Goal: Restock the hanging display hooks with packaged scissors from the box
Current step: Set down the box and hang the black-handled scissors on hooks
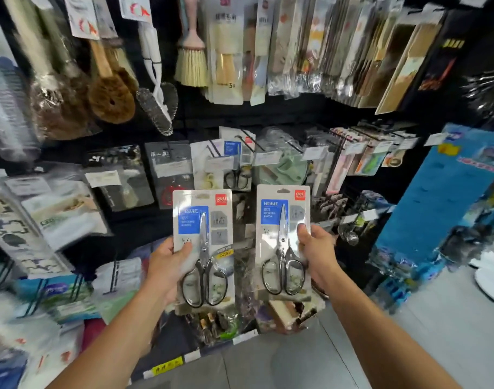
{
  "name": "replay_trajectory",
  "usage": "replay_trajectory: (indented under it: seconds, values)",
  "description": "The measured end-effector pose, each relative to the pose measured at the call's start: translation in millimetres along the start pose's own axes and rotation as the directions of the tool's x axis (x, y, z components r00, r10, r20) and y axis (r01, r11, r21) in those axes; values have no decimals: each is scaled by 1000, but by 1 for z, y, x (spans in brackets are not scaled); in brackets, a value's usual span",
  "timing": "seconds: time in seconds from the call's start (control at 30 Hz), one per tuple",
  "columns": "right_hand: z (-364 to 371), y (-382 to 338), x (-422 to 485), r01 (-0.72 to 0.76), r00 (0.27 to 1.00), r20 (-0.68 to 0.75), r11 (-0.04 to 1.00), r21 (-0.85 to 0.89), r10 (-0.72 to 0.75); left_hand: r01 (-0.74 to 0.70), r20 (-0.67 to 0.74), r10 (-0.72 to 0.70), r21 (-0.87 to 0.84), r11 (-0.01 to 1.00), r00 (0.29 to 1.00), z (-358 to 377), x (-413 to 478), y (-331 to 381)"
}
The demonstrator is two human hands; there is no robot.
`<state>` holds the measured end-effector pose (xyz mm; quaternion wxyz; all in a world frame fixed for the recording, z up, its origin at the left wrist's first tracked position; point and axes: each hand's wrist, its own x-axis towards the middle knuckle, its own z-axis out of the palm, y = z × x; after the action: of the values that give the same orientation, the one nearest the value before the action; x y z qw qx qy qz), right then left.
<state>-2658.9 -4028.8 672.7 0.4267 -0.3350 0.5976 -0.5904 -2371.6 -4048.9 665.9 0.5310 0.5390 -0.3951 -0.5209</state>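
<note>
I hold two packs of scissors upright in front of the display wall. My left hand (167, 265) grips the left pack (203, 242) by its left edge, thumb across the front. My right hand (317, 254) grips the right pack (282, 237) by its right edge, thumb on the plastic. Each pack is a grey card with a blue label, a red logo and black-handled steel scissors. Behind and above them a matching pack of scissors (237, 161) hangs on a hook of the black wall. No box is in view.
Brushes (111, 91) and long packaged utensils (338, 46) hang on the upper rows. Other packaged goods fill hooks on the left and middle rows. A blue cardboard stand (442, 197) rises at the right. Grey floor (296, 360) lies below.
</note>
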Motion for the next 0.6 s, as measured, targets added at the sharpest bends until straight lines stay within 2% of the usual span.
replay_trajectory:
  seconds: [0.23, 0.33, 0.5, 0.6]
  values:
    - [14, 14, 110, -40, 994, 101, 997, -64, 47, 40, -155, -42, -21, 999, 987, 36, 35, -8]
    - [21, 11, 144, 10, 991, 136, 993, -113, 6, 74, -207, -75, -10, 997, 975, 52, 46, -13]
    - [31, 8, 181, 23, 985, 171, 998, -56, -13, 101, -329, -90, 16, 995, 940, 73, 59, -20]
    - [32, 4, 185, 47, 976, 214, 999, 4, -47, 85, -340, -84, -13, 996, 937, 83, 61, -21]
